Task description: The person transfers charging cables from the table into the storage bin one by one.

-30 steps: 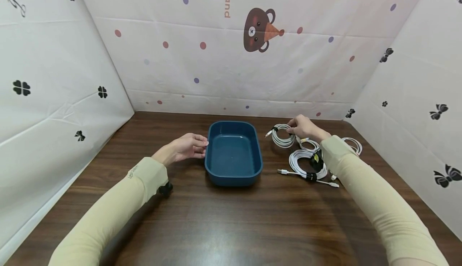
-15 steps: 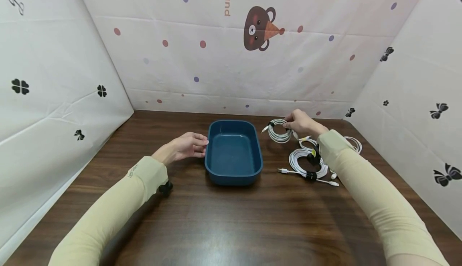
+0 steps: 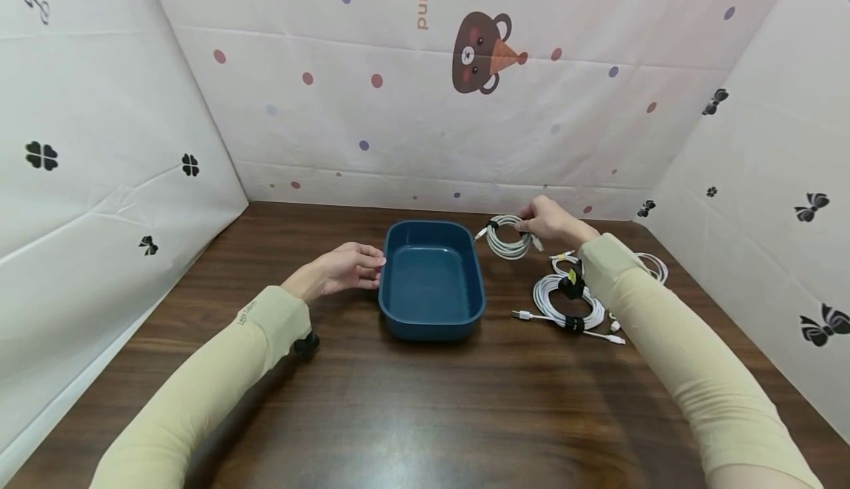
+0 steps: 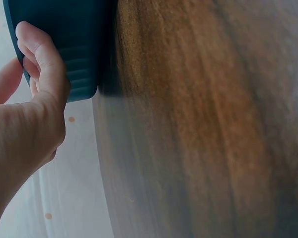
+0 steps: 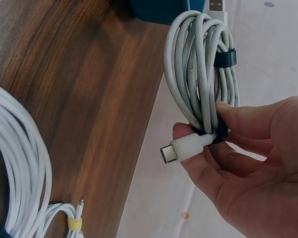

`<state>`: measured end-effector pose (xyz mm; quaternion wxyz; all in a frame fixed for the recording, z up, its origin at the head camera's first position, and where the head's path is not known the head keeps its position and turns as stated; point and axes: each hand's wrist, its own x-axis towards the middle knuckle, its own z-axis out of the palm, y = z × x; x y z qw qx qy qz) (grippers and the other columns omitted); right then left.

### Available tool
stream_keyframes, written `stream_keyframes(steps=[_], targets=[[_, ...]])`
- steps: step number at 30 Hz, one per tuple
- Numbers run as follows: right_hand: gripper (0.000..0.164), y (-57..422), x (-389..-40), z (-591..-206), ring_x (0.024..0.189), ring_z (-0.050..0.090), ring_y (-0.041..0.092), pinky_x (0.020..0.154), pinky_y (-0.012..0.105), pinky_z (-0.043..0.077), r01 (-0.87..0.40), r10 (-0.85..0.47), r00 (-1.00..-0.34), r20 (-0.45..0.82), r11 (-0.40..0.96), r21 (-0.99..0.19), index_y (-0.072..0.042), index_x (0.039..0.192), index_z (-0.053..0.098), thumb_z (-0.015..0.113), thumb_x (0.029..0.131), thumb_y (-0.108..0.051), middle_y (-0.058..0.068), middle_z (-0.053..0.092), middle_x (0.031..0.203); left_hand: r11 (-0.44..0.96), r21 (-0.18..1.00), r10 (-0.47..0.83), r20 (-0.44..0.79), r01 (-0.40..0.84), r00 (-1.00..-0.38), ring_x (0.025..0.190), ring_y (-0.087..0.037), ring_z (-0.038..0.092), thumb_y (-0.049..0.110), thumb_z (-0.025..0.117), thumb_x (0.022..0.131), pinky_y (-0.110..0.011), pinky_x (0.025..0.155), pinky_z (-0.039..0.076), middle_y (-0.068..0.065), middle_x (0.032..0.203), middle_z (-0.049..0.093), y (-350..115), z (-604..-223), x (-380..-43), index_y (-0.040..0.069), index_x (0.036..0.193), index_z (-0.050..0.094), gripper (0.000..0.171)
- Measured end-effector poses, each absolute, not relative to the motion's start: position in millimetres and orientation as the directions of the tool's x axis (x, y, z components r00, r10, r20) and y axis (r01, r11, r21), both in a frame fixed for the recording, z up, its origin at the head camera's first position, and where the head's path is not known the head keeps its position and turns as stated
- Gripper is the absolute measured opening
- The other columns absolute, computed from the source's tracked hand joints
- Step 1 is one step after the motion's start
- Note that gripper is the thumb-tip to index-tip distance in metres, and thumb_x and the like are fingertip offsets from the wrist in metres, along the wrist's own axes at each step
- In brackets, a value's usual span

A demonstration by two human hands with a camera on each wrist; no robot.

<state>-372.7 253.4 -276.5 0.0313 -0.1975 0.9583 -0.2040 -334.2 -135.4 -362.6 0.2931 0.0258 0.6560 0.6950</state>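
Observation:
My right hand (image 3: 553,222) pinches a coiled USB cable (image 3: 508,244) and holds it up to the right of a dark blue tray (image 3: 432,324). In the right wrist view the coil (image 5: 193,74) is pale grey with black ties, and its USB-C plug (image 5: 181,148) points out beside my fingertips. My left hand (image 3: 341,268) is at the tray's left side, its fairly straight fingers touching the outer wall near the rim. The left wrist view shows the thumb close to the tray's rim (image 4: 12,44).
Right of the tray lies a larger white coiled cable (image 3: 546,293) with a black tie. Behind it is a smaller coil with a yellow tie (image 5: 75,224). Another white cable (image 3: 657,268) lies partly behind my right sleeve. Patterned white sheets (image 3: 305,120) enclose the wooden tabletop (image 3: 425,408).
My right hand has lifted the coiled cable and carried it leftward, closer to the tray. My left hand stays at the tray's side.

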Motion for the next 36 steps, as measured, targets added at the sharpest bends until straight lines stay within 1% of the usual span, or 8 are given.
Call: stream_keyframes(steps=[3,6,9,12,19,26,33,36], targets=[[0.022,250,-373,-275,0.062,0.056,0.005,0.082,0.034,0.048,-0.365,-0.390,-0.921,0.023,0.840,-0.402,0.010,0.101,0.069,0.059,0.092,-0.006,0.015,0.072,0.077,0.035,0.927,0.441,-0.350,-0.374,-0.826,0.079,-0.019,0.060,0.012,0.054,0.099,-0.035,0.080,0.058,-0.008,0.091,0.062,-135,-363,-335,-0.004,0.128,0.045,0.034],[0.019,248,-374,-273,0.059,0.053,0.005,0.072,0.027,0.046,-0.373,-0.399,-0.917,0.022,0.834,-0.406,0.009,0.096,0.070,0.059,0.092,-0.006,0.012,0.070,0.072,0.034,0.928,0.443,-0.347,-0.371,-0.826,0.079,-0.019,0.060,0.011,0.053,0.099,-0.035,0.079,0.058,-0.008,0.090,0.062,-135,-362,-335,-0.005,0.128,0.044,0.034],[0.017,245,-374,-270,0.050,0.050,0.005,0.063,0.022,0.041,-0.383,-0.418,-0.908,0.013,0.819,-0.427,0.008,0.091,0.069,0.059,0.092,-0.006,0.006,0.065,0.063,0.031,0.930,0.449,-0.341,-0.368,-0.826,0.079,-0.018,0.060,0.011,0.053,0.099,-0.034,0.079,0.058,-0.007,0.089,0.062,-136,-361,-335,-0.006,0.129,0.043,0.036],[0.017,241,-374,-268,0.042,0.046,0.004,0.057,0.022,0.039,-0.394,-0.439,-0.898,0.001,0.804,-0.446,0.007,0.086,0.067,0.058,0.092,-0.005,0.002,0.059,0.057,0.024,0.929,0.449,-0.341,-0.371,-0.826,0.078,-0.018,0.061,0.011,0.054,0.099,-0.034,0.078,0.058,-0.008,0.089,0.063,-137,-361,-335,-0.007,0.130,0.042,0.038],[0.017,230,-374,-265,0.049,0.041,0.005,0.058,0.023,0.036,-0.382,-0.426,-0.905,-0.008,0.819,-0.429,0.006,0.086,0.067,0.058,0.093,-0.007,-0.003,0.055,0.057,0.023,0.925,0.448,-0.348,-0.378,-0.824,0.078,-0.018,0.061,0.011,0.054,0.099,-0.034,0.078,0.059,-0.008,0.089,0.063,-138,-361,-334,-0.007,0.131,0.041,0.039],[0.019,216,-376,-265,0.048,0.039,0.006,0.053,0.022,0.034,-0.394,-0.446,-0.895,-0.014,0.804,-0.446,0.007,0.082,0.065,0.057,0.094,-0.006,-0.003,0.050,0.055,0.021,0.926,0.448,-0.346,-0.378,-0.824,0.077,-0.018,0.060,0.010,0.053,0.099,-0.034,0.078,0.058,-0.007,0.088,0.063,-138,-362,-334,-0.007,0.132,0.040,0.039],[0.017,204,-376,-262,0.048,0.040,0.006,0.053,0.023,0.035,-0.367,-0.437,-0.899,-0.036,0.795,-0.483,0.004,0.089,0.068,0.057,0.095,-0.007,-0.001,0.055,0.060,0.013,0.928,0.459,-0.336,-0.372,-0.822,0.076,-0.018,0.060,0.009,0.052,0.099,-0.033,0.077,0.058,-0.007,0.087,0.062,-137,-361,-333,-0.008,0.130,0.040,0.038],[0.018,200,-376,-261,0.047,0.038,0.007,0.052,0.023,0.033,-0.383,-0.448,-0.894,-0.027,0.792,-0.475,0.004,0.083,0.067,0.057,0.094,-0.006,-0.002,0.050,0.056,0.010,0.930,0.465,-0.330,-0.368,-0.822,0.076,-0.018,0.060,0.009,0.054,0.098,-0.033,0.077,0.058,-0.007,0.088,0.062,-137,-361,-333,-0.009,0.128,0.041,0.037]])
